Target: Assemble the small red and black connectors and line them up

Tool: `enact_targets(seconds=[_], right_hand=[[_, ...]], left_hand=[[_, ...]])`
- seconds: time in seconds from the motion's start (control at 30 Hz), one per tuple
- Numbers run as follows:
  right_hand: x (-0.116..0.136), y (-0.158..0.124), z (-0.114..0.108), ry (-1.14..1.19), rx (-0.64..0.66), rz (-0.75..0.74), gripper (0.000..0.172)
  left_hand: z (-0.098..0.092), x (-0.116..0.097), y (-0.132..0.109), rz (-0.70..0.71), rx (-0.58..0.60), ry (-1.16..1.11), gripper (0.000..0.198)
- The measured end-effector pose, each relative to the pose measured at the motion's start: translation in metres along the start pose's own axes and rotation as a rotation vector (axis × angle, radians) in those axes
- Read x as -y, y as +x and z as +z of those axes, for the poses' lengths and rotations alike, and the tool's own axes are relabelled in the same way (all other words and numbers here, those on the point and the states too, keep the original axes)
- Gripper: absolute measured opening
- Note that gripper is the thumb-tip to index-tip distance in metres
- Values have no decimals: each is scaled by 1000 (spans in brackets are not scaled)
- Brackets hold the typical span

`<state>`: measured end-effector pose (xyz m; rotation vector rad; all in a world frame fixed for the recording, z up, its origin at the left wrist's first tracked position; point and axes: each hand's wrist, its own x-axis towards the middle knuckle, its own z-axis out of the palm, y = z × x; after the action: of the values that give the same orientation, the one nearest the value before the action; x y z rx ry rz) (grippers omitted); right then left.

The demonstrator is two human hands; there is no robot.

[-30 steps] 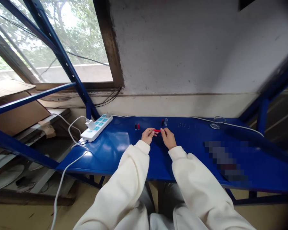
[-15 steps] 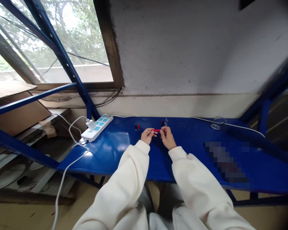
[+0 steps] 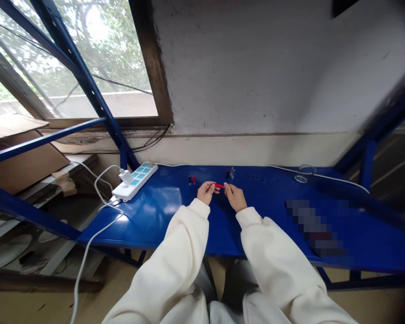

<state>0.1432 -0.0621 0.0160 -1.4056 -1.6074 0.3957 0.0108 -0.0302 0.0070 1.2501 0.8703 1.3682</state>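
You have the red stick point(image 3: 218, 185) up between both hands, near the centre of the frame, lying roughly level above the blue table point(image 3: 270, 198). Your left hand point(image 3: 206, 192) pinches its left part between thumb and fingers. Your right hand point(image 3: 235, 197) grips it at the right end, where a small paler bit shows; what that bit is, and whether it comes apart from the stick, is too small to tell.

To handle it well, let the left fingers be the anchor and let the right do the fine work. Hold both ends in one straight line, since a slight tilt would probably make the parts bind. Use light, even pressure: something this thin could slip or spring away if you squeeze hard. Bring your wrists down towards the table if you want steadier fingertips.

Mind the small pieces just beyond your hands. A black piece point(image 3: 189, 180) and a red piece point(image 3: 193, 180) stand side by side, left of centre. A red-and-black piece point(image 3: 227, 173) is next to some clear pieces point(image 3: 232, 173), just above your right fingers, and tiny clear bits point(image 3: 254, 177) are scattered right of those; your knuckles could easily knock them.
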Motion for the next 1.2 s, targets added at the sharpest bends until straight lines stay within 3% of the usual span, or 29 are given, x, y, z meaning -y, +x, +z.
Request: enact_targets(seconds=[0.1, 0.23, 0.3, 0.43, 0.57, 0.7, 0.93, 1.2], right_hand=[[2, -1, -1, 35, -21, 7, 47], [1, -1, -3, 107, -91, 52, 46], [0, 0, -3, 166, -135, 80, 44], [-6, 5, 1, 274, -168, 91, 38], [-9, 6, 9, 322, -100, 30, 32], [-8, 3, 13, 305, 51, -47, 25], [-11, 1, 16, 305, 163, -39, 25], [-8, -2, 16, 236, 189, -27, 25]], left_hand=[[0, -1, 0, 12, -91, 3, 36], [-4, -2, 3, 22, -324, 5, 36], [-6, -2, 4, 3, -368, 10, 36], [-6, -1, 2, -32, -217, 42, 37], [-1, -2, -1, -35, -62, 53, 39], [-1, -2, -2, -20, -47, 35, 40], [-3, -2, -2, 23, 18, 52, 35], [-6, 5, -1, -13, 43, 29, 31]])
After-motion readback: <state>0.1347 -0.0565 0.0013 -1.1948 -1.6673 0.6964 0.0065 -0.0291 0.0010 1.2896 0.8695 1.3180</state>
